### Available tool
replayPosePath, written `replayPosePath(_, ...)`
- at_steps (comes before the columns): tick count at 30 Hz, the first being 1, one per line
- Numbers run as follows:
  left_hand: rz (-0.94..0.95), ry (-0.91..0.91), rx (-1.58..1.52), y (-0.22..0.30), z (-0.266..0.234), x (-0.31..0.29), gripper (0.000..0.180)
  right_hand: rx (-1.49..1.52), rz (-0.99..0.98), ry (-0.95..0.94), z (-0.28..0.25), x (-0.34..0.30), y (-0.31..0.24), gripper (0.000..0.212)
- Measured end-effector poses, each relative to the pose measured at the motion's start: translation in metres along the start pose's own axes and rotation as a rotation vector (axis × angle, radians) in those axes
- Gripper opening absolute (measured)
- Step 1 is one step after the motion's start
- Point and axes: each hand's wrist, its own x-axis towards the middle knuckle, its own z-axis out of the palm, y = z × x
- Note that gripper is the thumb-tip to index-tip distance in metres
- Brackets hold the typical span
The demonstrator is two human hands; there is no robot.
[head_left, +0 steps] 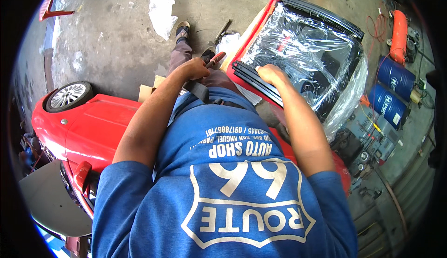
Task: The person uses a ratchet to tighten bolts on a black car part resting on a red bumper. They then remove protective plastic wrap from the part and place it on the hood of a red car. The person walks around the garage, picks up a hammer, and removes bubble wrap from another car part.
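Observation:
My left hand (198, 68) is closed around a red-handled hand tool (215, 59), held in front of my waist; its exact kind does not show. My right hand (272, 75) grips black slatted strips (253, 79) along the near edge of a red-edged panel (247, 41). Clear, crinkled plastic film (305, 48) covers most of the panel's dark surface. More black strips (321, 13) run along its far edge. The fingertips of the right hand are partly hidden.
A red car (98, 123) stands close on my left, its mirror (82, 175) sticking out. A white plastic bag (162, 13) lies on the concrete floor ahead. Blue drums (396, 76), an orange tank (398, 37) and grey machine parts (372, 123) stand at the right.

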Motion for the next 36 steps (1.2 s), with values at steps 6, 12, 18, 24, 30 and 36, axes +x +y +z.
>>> replayPosePath(6,-0.012,-0.136,-0.159,0.022,0.005,0.009,0.021,-0.023,0.129,0.033,-0.005,-0.014,-0.012,0.057)
replayPosePath(12,-0.097,-0.181,-0.275,0.039,-0.003,-0.005,0.02,0.047,0.07,0.002,-0.007,-0.008,-0.005,0.06)
replayPosePath(18,-0.028,-0.181,-0.247,0.036,-0.002,-0.009,0.021,0.054,0.049,-0.003,-0.005,-0.002,-0.002,0.057)
replayPosePath(24,-0.038,-0.28,-0.44,0.014,-0.004,-0.009,0.024,0.022,0.038,-0.004,-0.006,-0.002,-0.003,0.053)
replayPosePath(30,0.035,-0.332,-0.427,0.009,0.006,-0.014,0.025,0.024,0.035,0.02,-0.004,0.0,-0.002,0.053)
replayPosePath(36,-0.013,-0.201,-0.448,0.013,0.004,-0.017,0.027,0.011,0.014,0.004,-0.003,0.001,-0.002,0.053)
